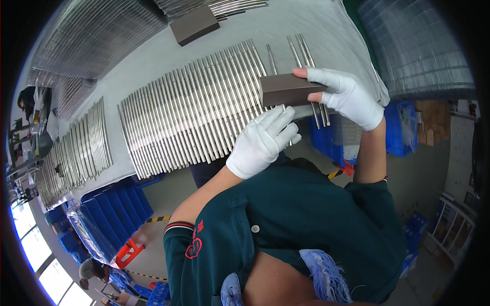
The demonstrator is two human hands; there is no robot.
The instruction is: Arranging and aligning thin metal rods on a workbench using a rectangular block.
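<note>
My right hand (pixel 352 94), in a white glove with bare fingertips, grips the right end of a brown rectangular block (pixel 286 92). The block lies across a single metal rod (pixel 272 58), whose middle is hidden beneath it. At the rod's near end is my gloved left hand (pixel 264 140), its fingers curled over the rod and covering most of that end. Just right of the single rod, a few more rods (pixel 304 51) run under the block and my right hand. To the left lies a long row of shiny metal rods (pixel 189 107), side by side on the pale cloth-covered table (pixel 326 20).
Another brown block (pixel 194 24) sits at the far side. A second group of rods (pixel 81 148) lies at the left, near stacks of plastic-wrapped rods (pixel 97 41). Blue bins (pixel 117 209) stand below the table edge. Another person (pixel 92 270) is at lower left.
</note>
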